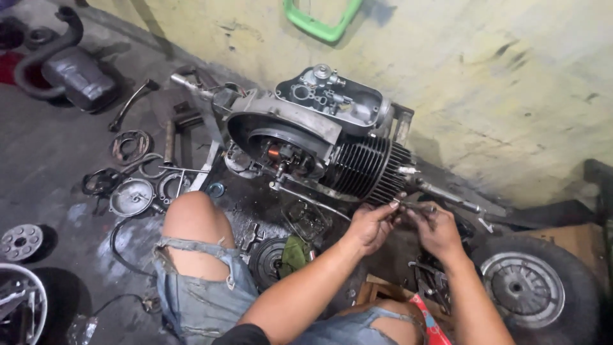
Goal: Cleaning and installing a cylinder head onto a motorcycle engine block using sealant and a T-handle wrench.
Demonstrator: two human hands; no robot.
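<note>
Both hands meet just below the finned cylinder [370, 169] of the engine [306, 137] on the floor: left hand [369, 225] w/ fingers curled, pinching a small metal part [397, 202] at the tips, right hand [435, 229] closed around a thin rod-like tool [418, 207] touching that part. What the part is can't be made out, too small & half hidden by fingers. Wheel [530, 287] at right partly behind the right forearm; bits under the left arm mostly hidden.
</note>
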